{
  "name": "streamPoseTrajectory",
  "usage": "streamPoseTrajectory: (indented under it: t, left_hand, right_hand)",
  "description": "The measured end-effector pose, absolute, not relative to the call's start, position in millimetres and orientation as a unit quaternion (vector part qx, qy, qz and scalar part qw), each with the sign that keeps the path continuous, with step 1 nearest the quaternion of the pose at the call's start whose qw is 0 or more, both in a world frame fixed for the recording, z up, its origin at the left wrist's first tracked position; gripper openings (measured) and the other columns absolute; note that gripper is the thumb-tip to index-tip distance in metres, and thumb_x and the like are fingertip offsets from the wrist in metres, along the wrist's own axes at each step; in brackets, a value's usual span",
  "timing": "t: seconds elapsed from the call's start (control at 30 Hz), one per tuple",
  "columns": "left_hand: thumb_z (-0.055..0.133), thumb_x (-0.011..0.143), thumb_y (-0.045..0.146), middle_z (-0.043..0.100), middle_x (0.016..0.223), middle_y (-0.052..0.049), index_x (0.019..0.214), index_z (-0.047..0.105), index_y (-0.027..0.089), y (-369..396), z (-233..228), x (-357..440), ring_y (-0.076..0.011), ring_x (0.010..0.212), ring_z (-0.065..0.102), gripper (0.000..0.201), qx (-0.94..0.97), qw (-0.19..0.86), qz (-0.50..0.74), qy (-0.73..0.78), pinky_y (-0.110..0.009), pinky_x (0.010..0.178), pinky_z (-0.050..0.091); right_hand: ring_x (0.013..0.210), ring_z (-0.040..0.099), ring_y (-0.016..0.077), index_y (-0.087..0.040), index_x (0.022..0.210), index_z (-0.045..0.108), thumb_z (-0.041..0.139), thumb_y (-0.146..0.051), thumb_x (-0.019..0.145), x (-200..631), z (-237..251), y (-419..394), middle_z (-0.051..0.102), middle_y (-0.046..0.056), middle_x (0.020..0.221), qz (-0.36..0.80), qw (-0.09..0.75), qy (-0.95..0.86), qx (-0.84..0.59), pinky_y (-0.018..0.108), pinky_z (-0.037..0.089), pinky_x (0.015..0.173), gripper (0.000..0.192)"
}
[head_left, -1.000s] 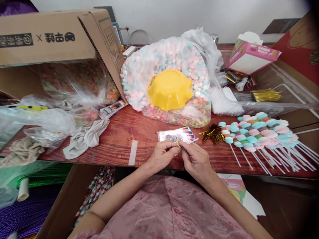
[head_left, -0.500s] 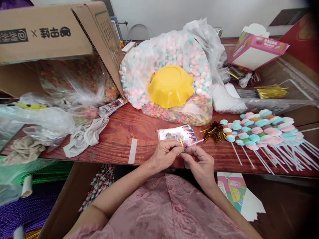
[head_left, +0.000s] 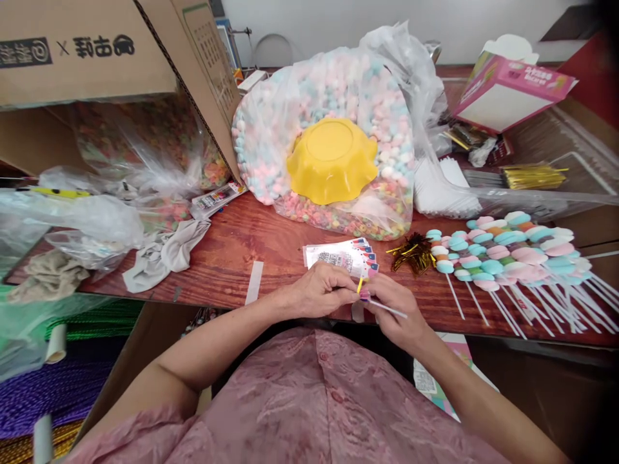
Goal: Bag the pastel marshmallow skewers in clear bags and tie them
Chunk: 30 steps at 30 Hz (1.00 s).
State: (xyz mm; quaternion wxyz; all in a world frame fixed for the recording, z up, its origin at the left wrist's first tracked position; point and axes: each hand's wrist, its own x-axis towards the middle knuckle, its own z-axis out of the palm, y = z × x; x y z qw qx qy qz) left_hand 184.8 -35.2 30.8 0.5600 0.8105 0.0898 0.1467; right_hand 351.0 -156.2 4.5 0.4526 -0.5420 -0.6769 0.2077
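At the front edge of the red-brown wooden worktop (head_left: 271,245), the left hand (head_left: 322,293) pinches a small yellow twist tie (head_left: 360,285) between its fingertips. The right hand (head_left: 397,308) grips a thin white stick (head_left: 387,309) just beside it, and the two hands touch. A fan of printed paper labels (head_left: 341,256) lies just behind them. Finished pastel marshmallow skewers (head_left: 503,254) lie toward the right edge.

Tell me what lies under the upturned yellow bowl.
The yellow bowl rests upside down on a clear plastic bag of pastel marshmallows, with coloured cereal rings at its lower edge. Whatever is directly beneath the bowl, and its inside, is covered.
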Motion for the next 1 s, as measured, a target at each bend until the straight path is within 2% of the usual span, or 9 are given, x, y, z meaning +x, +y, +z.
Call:
streamPoseTrajectory:
  t: [0.1, 0.23, 0.3, 0.47, 0.6, 0.73, 0.83, 0.9, 1.0]
  left_hand:
    - [0.06, 0.081, 0.025, 0.064, 0.069, -0.003, 0.07, 0.072, 0.013, -33.1, 34.3, 183.9, -0.0118, 0.066, 0.057, 0.02, 0.779, 0.614, 0.094, 0.091, -0.023, 0.065, 0.044]
    - [0.072, 0.069, 0.025, 0.062, 0.059, 0.0, 0.069, 0.075, 0.016, -33.5, 32.8, 181.9, -0.0087, 0.051, 0.049, 0.01, 0.612, 0.772, -0.085, 0.149, -0.02, 0.046, 0.037]
    - [0.077, 0.062, 0.025, 0.062, 0.055, 0.001, 0.066, 0.075, 0.018, -33.6, 30.3, 181.2, -0.0077, 0.045, 0.046, 0.008, 0.55, 0.804, -0.139, 0.179, -0.02, 0.041, 0.033]
    - [0.082, 0.058, 0.026, 0.062, 0.052, 0.001, 0.063, 0.076, 0.021, -32.9, 25.9, 181.0, -0.01, 0.042, 0.048, 0.009, 0.527, 0.811, -0.216, 0.137, -0.022, 0.038, 0.04]
    - [0.081, 0.062, 0.029, 0.062, 0.052, 0.001, 0.062, 0.075, 0.021, -32.8, 27.2, 183.7, -0.0127, 0.044, 0.052, 0.01, 0.561, 0.784, -0.26, 0.056, -0.025, 0.042, 0.044]
    - [0.076, 0.071, 0.03, 0.069, 0.062, 0.0, 0.066, 0.075, 0.021, -16.8, 34.3, 188.6, -0.016, 0.057, 0.061, 0.011, 0.654, 0.719, -0.234, -0.017, -0.026, 0.054, 0.049]
    - [0.075, 0.073, 0.033, 0.071, 0.07, 0.001, 0.07, 0.075, 0.022, 5.9, 50.0, 189.5, -0.0158, 0.065, 0.062, 0.011, 0.773, 0.593, -0.223, -0.027, -0.025, 0.061, 0.048]
    - [0.074, 0.073, 0.038, 0.068, 0.067, 0.001, 0.071, 0.074, 0.022, 13.0, 68.4, 187.7, -0.0148, 0.062, 0.059, 0.016, 0.851, 0.488, -0.197, 0.008, -0.025, 0.06, 0.045]
    - [0.07, 0.078, 0.031, 0.066, 0.071, -0.004, 0.071, 0.071, 0.021, -5.3, 100.9, 181.9, -0.0187, 0.072, 0.058, 0.013, 0.951, 0.302, 0.001, 0.065, -0.032, 0.071, 0.043]
  right_hand:
    - [0.073, 0.058, 0.0181, -0.021, 0.095, 0.062, 0.046, -0.01, 0.087, 350.9, 7.8, -160.1, 0.067, 0.007, 0.083, 0.022, 0.43, -0.771, -0.469, 0.037, 0.048, 0.073, 0.022]
    - [0.071, 0.056, 0.0203, -0.018, 0.102, 0.064, 0.044, -0.009, 0.087, 347.5, 16.3, -167.4, 0.064, 0.007, 0.072, -0.061, 0.395, -0.835, -0.378, 0.041, 0.052, 0.071, 0.026]
    - [0.072, 0.057, 0.0202, -0.017, 0.105, 0.065, 0.046, -0.01, 0.088, 347.2, 20.4, -170.0, 0.064, 0.007, 0.073, -0.06, 0.382, -0.852, -0.353, 0.041, 0.054, 0.071, 0.027]
    - [0.077, 0.059, 0.0195, -0.016, 0.116, 0.06, 0.046, -0.009, 0.089, 346.8, 24.1, -171.2, 0.067, 0.007, 0.078, 0.008, 0.373, -0.876, -0.306, 0.039, 0.054, 0.07, 0.032]
    - [0.069, 0.053, 0.0167, -0.019, 0.102, 0.061, 0.043, -0.011, 0.091, 342.7, 26.1, -169.8, 0.065, 0.005, 0.076, 0.026, 0.329, -0.891, -0.313, 0.035, 0.048, 0.062, 0.022]
    - [0.073, 0.053, 0.0168, -0.018, 0.087, 0.062, 0.05, -0.01, 0.09, 337.3, 33.8, -168.8, 0.064, 0.004, 0.079, -0.028, 0.241, -0.902, -0.357, 0.036, 0.046, 0.071, 0.015]
    - [0.087, 0.056, 0.0202, -0.018, 0.089, 0.063, 0.046, -0.008, 0.091, 332.8, 38.0, -169.8, 0.066, 0.006, 0.089, -0.057, 0.23, -0.887, -0.397, 0.043, 0.043, 0.085, 0.02]
    - [0.082, 0.056, 0.0193, -0.019, 0.084, 0.062, 0.042, -0.006, 0.091, 331.1, 36.6, -169.5, 0.064, 0.005, 0.081, -0.049, 0.214, -0.878, -0.425, 0.042, 0.042, 0.083, 0.025]
    - [0.069, 0.051, 0.0178, -0.019, 0.076, 0.059, 0.04, -0.009, 0.089, 336.8, 31.3, -161.6, 0.059, 0.004, 0.07, -0.001, 0.236, -0.841, -0.487, 0.037, 0.043, 0.073, 0.026]
